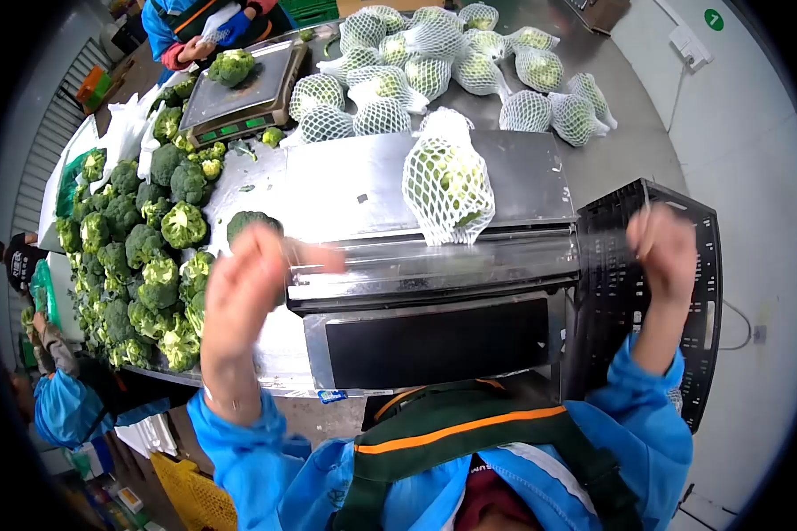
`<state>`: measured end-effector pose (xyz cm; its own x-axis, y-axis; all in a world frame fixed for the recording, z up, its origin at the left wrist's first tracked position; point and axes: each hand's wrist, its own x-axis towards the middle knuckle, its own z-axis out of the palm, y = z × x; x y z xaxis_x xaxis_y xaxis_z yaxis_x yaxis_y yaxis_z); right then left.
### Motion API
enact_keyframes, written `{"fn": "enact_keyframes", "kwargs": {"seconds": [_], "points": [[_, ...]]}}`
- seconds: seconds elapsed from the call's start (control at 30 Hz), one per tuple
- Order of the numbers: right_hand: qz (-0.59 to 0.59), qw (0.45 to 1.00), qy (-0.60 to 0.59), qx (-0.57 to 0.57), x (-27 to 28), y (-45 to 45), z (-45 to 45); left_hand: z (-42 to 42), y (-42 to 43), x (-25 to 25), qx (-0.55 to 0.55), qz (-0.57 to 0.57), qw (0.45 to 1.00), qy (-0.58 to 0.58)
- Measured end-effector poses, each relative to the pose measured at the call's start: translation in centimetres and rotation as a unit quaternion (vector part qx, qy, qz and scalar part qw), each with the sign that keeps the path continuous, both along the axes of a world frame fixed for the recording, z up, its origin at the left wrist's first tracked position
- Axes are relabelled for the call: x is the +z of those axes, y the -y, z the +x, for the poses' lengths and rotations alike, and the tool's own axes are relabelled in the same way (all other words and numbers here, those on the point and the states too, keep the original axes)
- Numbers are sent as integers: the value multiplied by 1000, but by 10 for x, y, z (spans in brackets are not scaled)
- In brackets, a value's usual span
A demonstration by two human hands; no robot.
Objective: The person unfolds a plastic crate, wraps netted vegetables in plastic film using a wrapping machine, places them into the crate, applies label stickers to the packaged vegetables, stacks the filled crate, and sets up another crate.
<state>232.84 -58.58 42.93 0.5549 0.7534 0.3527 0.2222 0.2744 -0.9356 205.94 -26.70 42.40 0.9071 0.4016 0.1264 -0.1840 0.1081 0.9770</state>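
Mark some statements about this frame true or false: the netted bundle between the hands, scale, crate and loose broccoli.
1. The netted bundle lies on the metal machine. True.
2. The scale is bare on top. False: a broccoli head sits on it.
3. The loose broccoli pile is left of the machine. True.
4. The left hand is touching the netted bundle. False: it is apart from it.
5. The black crate is right of the machine. True.
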Motion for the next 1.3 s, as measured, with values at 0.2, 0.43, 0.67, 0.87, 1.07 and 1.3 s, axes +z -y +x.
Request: {"fn": "enact_keyframes", "kwargs": {"seconds": [0.2,0.43,0.67,0.87,1.07,1.3], "points": [[-196,870,450,-43,-109,-104,99,131,-88,-80,-56,731,680,19],[-232,899,351,120,-162,-150,65,163,-50,-116,-137,462,876,37],[-313,914,97,240,-78,-59,-10,72,24,-75,-237,142,948,-156],[-377,818,-395,181,-139,52,-120,-47,91,-116,-267,-227,880,-322],[-427,794,-425,84,-221,132,-150,-90,112,-123,-156,-105,924,-334],[-120,779,-551,-273,-114,62,-181,-49,118,-145,163,-397,871,-238]]}}
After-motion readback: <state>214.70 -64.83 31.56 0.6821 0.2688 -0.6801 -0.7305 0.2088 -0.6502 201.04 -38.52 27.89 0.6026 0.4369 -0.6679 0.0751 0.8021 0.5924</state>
